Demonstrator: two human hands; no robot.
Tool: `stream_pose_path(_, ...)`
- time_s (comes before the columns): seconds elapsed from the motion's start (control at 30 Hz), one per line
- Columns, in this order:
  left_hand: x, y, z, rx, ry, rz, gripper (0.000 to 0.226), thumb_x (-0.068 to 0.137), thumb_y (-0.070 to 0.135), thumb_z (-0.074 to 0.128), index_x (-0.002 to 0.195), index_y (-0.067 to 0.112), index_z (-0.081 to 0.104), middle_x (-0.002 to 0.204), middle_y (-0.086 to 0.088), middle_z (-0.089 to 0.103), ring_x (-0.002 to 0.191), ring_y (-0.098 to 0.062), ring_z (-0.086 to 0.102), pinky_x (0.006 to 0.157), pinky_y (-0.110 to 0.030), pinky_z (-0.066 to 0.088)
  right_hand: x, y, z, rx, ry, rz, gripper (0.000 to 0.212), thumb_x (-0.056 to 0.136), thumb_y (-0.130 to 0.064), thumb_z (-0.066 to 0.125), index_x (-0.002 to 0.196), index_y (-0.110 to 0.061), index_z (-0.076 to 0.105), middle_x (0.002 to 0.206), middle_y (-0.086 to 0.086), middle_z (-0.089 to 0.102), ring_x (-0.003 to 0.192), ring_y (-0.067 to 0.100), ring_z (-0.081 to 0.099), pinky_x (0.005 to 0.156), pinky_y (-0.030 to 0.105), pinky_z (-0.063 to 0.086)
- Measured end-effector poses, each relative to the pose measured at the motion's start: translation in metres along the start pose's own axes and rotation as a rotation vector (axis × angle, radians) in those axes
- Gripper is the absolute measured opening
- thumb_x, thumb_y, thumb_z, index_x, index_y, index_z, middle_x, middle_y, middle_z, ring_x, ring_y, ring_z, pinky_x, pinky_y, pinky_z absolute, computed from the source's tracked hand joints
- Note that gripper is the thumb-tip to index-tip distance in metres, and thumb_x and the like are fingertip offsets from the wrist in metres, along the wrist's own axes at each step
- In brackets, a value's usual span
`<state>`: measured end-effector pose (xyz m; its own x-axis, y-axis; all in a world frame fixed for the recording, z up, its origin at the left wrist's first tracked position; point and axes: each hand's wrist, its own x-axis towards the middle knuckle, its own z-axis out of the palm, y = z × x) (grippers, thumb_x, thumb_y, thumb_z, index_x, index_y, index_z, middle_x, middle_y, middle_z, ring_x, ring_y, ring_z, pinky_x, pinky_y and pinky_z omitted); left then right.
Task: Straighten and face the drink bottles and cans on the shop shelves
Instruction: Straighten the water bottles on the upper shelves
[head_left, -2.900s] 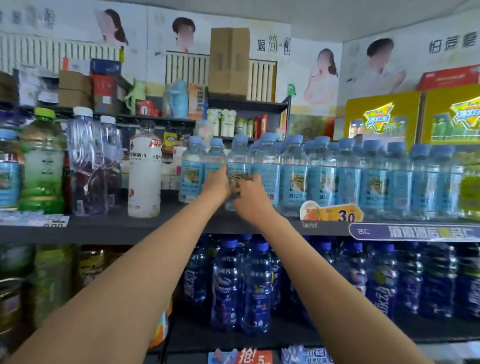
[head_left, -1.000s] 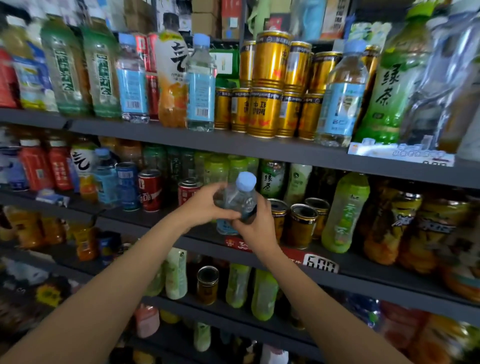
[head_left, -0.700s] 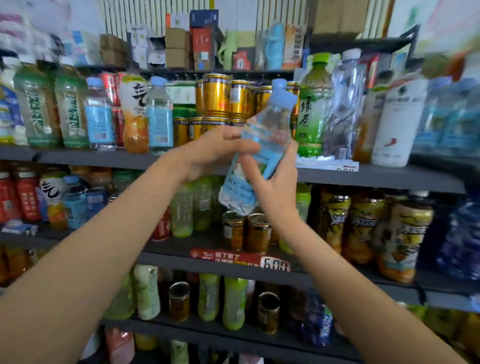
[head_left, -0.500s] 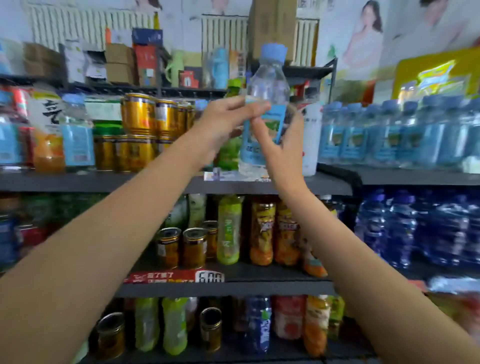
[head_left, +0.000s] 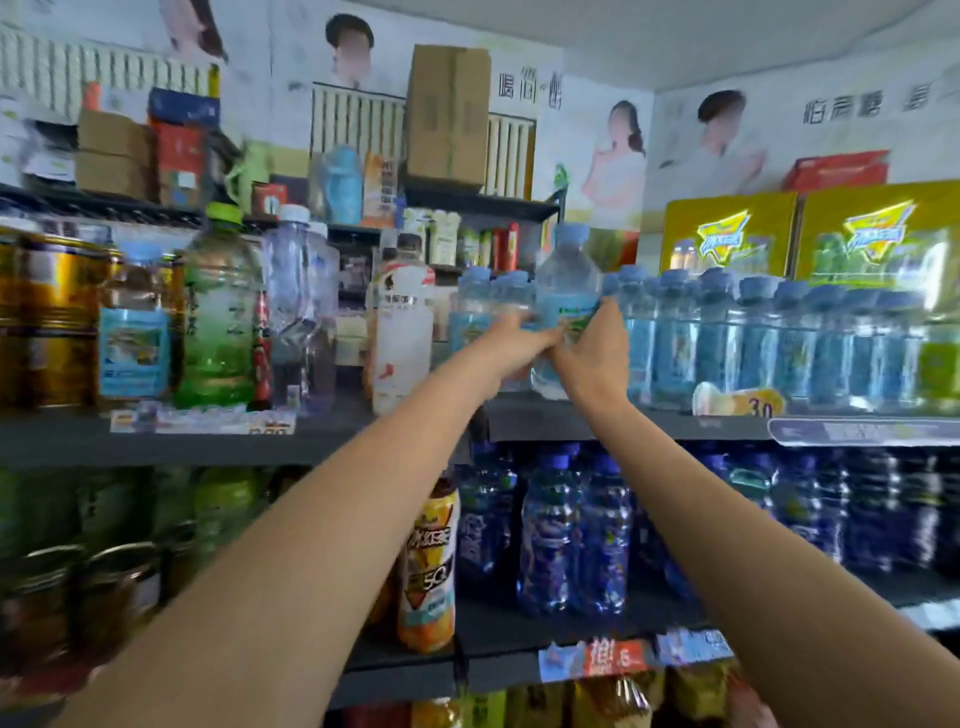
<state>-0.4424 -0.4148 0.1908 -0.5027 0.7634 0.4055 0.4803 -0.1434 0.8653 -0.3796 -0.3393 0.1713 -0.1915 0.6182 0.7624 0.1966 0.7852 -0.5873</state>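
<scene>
The water bottle (head_left: 563, 291), lifted from a lower shelf a second ago, now stands at the water row's (head_left: 727, 332) nine-o'clock end, apparently touching down; left hand (head_left: 511, 343) and right hand (head_left: 592, 348) fingers grip it.

Both arms outstretched, left grip (head_left: 511, 345) and right grip (head_left: 592, 348) curled

Clear glossy plastic water bottle (head_left: 563, 283) with a matt blue cap; shiny gold metal cans (head_left: 49, 317) on the left; plain brown cardboard box (head_left: 448, 114) up top; matt dark shelf (head_left: 597, 421) edges; glossy paper price tag (head_left: 740, 404)
</scene>
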Motion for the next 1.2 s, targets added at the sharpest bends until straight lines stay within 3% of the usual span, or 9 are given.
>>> stream_pose_path(0.23,0.040,-0.023,0.043,0.151,0.119,-0.045,0.046,0.095,0.020,0.053,0.138,0.009,0.040,0.136,-0.010,0.049,0.118,-0.027,0.051,0.091,-0.033,0.045,0.003,0.052,-0.002,-0.320,-0.166,-0.109,0.064,0.087,-0.023,0.065,0.138,-0.003,0.030,0.136,0.017,0.033,0.124,0.032,0.036,0.100,0.036,0.036)
stream_pose_path(0.43,0.045,-0.034,0.045,0.337,0.146,0.003,0.068,0.086,0.032,0.064,0.142,0.015,0.029,0.138,-0.006,0.046,0.122,-0.026,0.047,0.100,-0.039,0.041,0.006,0.065,-0.014,-0.253,-0.245,-0.095,0.044,0.090,-0.022,0.062,0.125,-0.003,0.044,0.125,0.013,0.047,0.110,0.026,0.049,0.084,0.029,0.038)
stream_pose_path(0.57,0.046,-0.036,0.063,0.478,0.228,0.021,0.065,0.086,0.035,0.064,0.137,0.016,0.029,0.132,-0.006,0.050,0.116,-0.026,0.052,0.086,-0.036,0.043,0.006,0.068,-0.020,-0.303,-0.141,-0.126,0.035,0.089,-0.019,0.062,0.114,-0.006,0.040,0.116,0.012,0.048,0.082,0.022,0.046,0.064,0.029,0.034)
stream_pose_path(0.7,0.048,-0.032,0.065,0.378,0.169,-0.023,0.075,0.085,0.034,0.066,0.143,0.016,0.022,0.141,-0.009,0.042,0.120,-0.029,0.049,0.090,-0.038,0.042,0.009,0.074,-0.028,-0.255,-0.193,0.007,0.031,0.087,-0.025,0.065,0.105,-0.007,0.047,0.117,0.011,0.046,0.096,0.026,0.051,0.070,0.029,0.036)
stream_pose_path(0.8,0.045,-0.031,0.060,0.388,0.171,-0.019,0.074,0.084,0.036,0.066,0.142,0.016,0.024,0.141,-0.009,0.042,0.121,-0.028,0.048,0.092,-0.038,0.043,0.007,0.066,-0.029,-0.205,-0.167,-0.039,0.022,0.090,-0.022,0.061,0.104,-0.006,0.052,0.114,0.010,0.048,0.087,0.020,0.049,0.071,0.026,0.037)
stream_pose_path(0.87,0.038,-0.033,0.052,0.308,0.272,0.035,0.064,0.086,0.032,0.064,0.138,0.012,0.031,0.136,-0.009,0.045,0.118,-0.026,0.049,0.093,-0.037,0.045,0.001,0.050,-0.023,-0.135,-0.116,-0.133,0.013,0.092,-0.017,0.056,0.099,-0.007,0.054,0.106,0.008,0.051,0.078,0.015,0.047,0.068,0.026,0.038)
stream_pose_path(1.0,0.007,-0.039,0.001,0.193,0.613,0.355,0.031,0.090,0.008,0.053,0.120,0.008,0.044,0.117,-0.006,0.051,0.100,-0.019,0.054,0.083,-0.029,0.046,-0.015,-0.008,0.016,0.076,-0.093,-0.275,0.003,0.090,-0.009,0.055,0.090,-0.008,0.052,0.094,0.005,0.053,0.077,0.016,0.051,0.069,0.030,0.045)
stream_pose_path(1.1,-0.025,-0.046,-0.066,0.256,0.822,0.458,0.028,0.085,0.000,0.049,0.112,0.007,0.046,0.106,-0.003,0.049,0.087,-0.012,0.048,0.074,-0.018,0.039,-0.040,-0.063,0.062,0.265,-0.129,-0.338,0.005,0.089,-0.009,0.055,0.091,-0.008,0.051,0.089,0.003,0.052,0.075,0.016,0.050,0.067,0.028,0.043)
stream_pose_path(1.2,-0.059,-0.062,-0.144,0.412,0.986,0.472,0.024,0.083,-0.002,0.049,0.106,0.005,0.047,0.101,-0.004,0.048,0.089,-0.016,0.048,0.073,-0.020,0.037,-0.075,-0.120,0.111,0.397,-0.237,-0.406,0.008,0.088,-0.007,0.056,0.095,-0.007,0.052,0.087,0.001,0.050,0.072,0.014,0.047,0.065,0.026,0.041)
